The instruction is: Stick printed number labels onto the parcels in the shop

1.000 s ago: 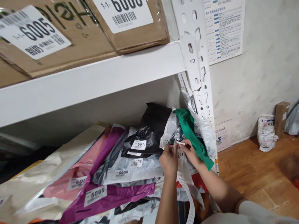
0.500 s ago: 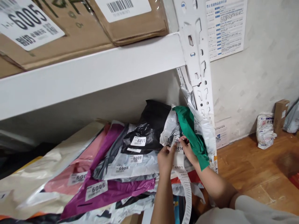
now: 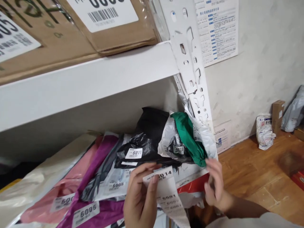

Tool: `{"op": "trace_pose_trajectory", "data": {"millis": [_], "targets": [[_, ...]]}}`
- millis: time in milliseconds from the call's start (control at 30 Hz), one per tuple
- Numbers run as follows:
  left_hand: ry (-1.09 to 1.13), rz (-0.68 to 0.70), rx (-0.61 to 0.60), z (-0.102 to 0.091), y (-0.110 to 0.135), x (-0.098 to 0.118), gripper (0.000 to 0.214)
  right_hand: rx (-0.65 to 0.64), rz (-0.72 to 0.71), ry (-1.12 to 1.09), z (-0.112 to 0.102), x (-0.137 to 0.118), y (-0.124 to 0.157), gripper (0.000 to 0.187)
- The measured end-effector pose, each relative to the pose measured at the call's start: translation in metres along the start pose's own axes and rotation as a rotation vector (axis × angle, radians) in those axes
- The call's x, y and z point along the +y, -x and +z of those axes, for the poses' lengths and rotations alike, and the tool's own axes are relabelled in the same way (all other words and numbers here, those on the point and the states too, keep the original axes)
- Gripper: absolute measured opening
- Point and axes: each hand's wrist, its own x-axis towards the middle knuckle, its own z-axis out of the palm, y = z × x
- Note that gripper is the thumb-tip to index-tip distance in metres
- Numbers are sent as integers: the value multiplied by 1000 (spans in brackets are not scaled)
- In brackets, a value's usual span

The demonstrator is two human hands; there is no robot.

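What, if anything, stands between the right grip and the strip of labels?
Nothing visible does. The left grip holds the strip of labels near its top end, and the space across to the right grip looks open; the red package shows beyond that gap.

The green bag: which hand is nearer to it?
Right. The right hand is beside the lower end of the green bag, contact unclear; the left hand is farther off, lower left, holding the label strip.
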Motion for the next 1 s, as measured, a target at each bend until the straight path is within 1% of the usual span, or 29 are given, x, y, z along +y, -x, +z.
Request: {"op": "trace_pose_trajectory", "data": {"millis": [33, 67, 100, 133, 167, 200, 233, 300, 333, 367, 400, 467, 533, 600, 667, 767, 867, 933, 1000], "targets": [[32, -57, -37, 6, 1, 6, 24, -88, 95, -41, -2, 0, -7, 50], [60, -128, -79, 13, 3, 10, 26, -226, 144, -125, -2, 0, -15, 49], [73, -193, -145, 21, 5, 13, 28, -390, 146, -232, 1, 1, -21, 47], [68, -236, -221, 31, 5, 13, 30, -526, 156, -316, 6, 2, -26, 44], [50, -251, -285, 40, 5, 10, 32, -590, 178, -382, 10, 4, -27, 41], [21, -255, -342, 49, 4, 4, 34, -578, 234, -431, 15, 5, -26, 39], [-15, -259, -387, 57, 3, -3, 35, -494, 329, -467, 18, 6, -23, 39], [-82, -281, -436, 69, -1, -21, 36, -239, 572, -522, 23, 9, -15, 37], [-100, -293, -442, 73, -2, -30, 36, -143, 676, -555, 24, 10, -12, 35], [-102, -303, -441, 76, -2, -38, 37, -98, 753, -587, 25, 12, -11, 35], [-92, -309, -430, 79, -1, -46, 38, -93, 805, -608, 26, 14, -11, 37], [-56, -318, -369, 82, 2, -56, 40, -139, 843, -620, 28, 17, -14, 38], [-30, -328, -291, 85, 7, -63, 43, -168, 844, -595, 30, 19, -19, 29], [-6, -324, -260, 86, 12, -69, 44, -148, 814, -534, 32, 19, -23, 23], [43, -313, -295, 87, 15, -76, 39, -119, 733, -420, 32, 18, -26, 19], [92, -310, -372, 86, 16, -85, 36, -118, 544, -210, 31, 16, -32, 14], [-14, -339, -327, 84, 15, -85, 43, -135, 374, -76, 33, 16, -38, 12], [-69, -382, -328, 80, 14, -82, 42, -130, 311, -26, 36, 17, -41, 14], [-71, -417, -397, 75, 14, -80, 39, -140, 291, 22, 39, 20, -42, 15]]}}
